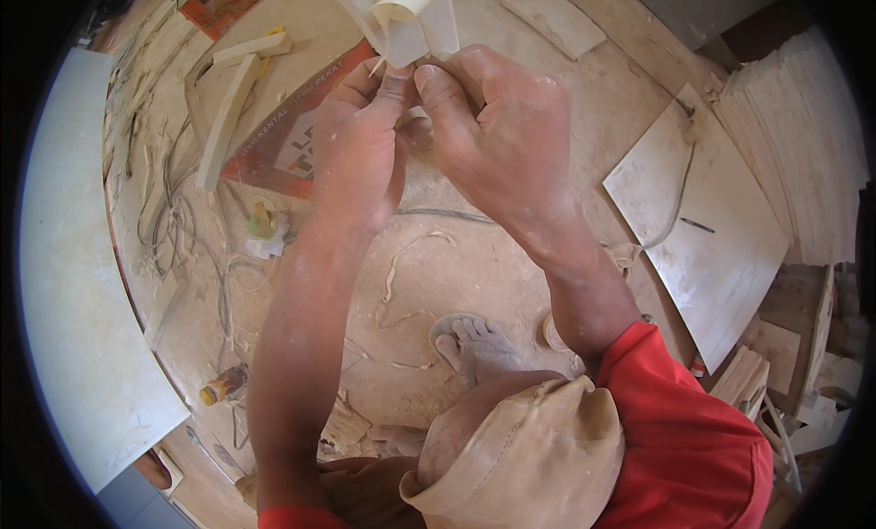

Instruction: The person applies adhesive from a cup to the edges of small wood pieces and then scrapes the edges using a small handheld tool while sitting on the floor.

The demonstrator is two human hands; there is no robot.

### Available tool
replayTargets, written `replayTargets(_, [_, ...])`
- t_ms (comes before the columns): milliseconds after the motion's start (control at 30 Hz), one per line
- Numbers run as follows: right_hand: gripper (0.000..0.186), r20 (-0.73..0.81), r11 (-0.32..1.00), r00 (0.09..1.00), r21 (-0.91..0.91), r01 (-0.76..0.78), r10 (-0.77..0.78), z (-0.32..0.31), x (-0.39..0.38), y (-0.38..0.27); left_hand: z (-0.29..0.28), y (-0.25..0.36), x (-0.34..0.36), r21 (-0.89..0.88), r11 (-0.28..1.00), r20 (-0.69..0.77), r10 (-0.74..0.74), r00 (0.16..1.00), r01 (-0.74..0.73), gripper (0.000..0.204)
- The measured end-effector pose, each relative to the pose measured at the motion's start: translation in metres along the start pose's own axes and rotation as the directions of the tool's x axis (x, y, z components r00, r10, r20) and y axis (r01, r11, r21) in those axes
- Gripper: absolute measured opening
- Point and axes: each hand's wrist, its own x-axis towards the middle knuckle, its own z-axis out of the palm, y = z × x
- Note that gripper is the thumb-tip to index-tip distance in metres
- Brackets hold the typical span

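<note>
Strip (415,46) is at top of view, up in front of the person, clear of the floor, pinched at its near end; left hand (360,146) has thumb and bent index closed on that end; right hand (502,119) mirrors it, thumb tip just beside the left one, fingers curled in; exact grip under the thumbs is hidden. Progress, as a judgement: work looks partway; a curl (411,2) of thin layer stands loose from the flat part, so some separating looks done; the near end, at the thumbs, looks like the part left; cannot tell whether the layers are apart there, or how far the strip runs past the top edge. Box (292,132) lies beyond the left hand; sticks (228,119) beside it; board (703,246) with pen (697,225) off to the right, neither hand touching them; offcut (391,266) on floor, origin unclear.
</note>
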Motion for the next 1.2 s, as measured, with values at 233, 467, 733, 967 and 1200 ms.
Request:
replayTargets(233, [0.015, -0.044, 0.995, 0.998, 0.085, -0.049, 0.052, 0.005, -0.002, 0.002, -0.004, 0.003, 0.002, -0.003, 1.000, 0.028, 0.004, 1.000, -0.004, 0.023])
replayTargets(467, [0.013, -0.061, 0.998, 0.998, 0.061, 0.004, 0.000, 0.006, 0.000, 0.002, -0.008, 0.002, 0.004, -0.022, 1.000, 0.073, 0.003, 0.997, -0.001, 0.020])
replayTargets(733, [0.013, -0.003, 0.983, 0.990, -0.119, 0.139, -0.140, -0.002, 0.000, 0.003, -0.003, 0.000, 0.002, 0.001, 1.000, 0.067, -0.003, 0.998, 0.003, 0.022])
replayTargets(967, [0.008, 0.155, 0.952, 0.977, -0.246, 0.181, -0.146, -0.016, 0.005, 0.001, -0.011, -0.012, 0.004, 0.020, 1.000, 0.072, -0.010, 0.997, 0.009, 0.025])
replayTargets(1200, [0.019, 0.192, 0.958, 0.962, -0.249, -0.146, 0.196, -0.005, 0.000, -0.014, -0.018, -0.012, -0.002, 0.143, 0.986, 0.023, 0.080, 0.997, -0.082, 0.025])
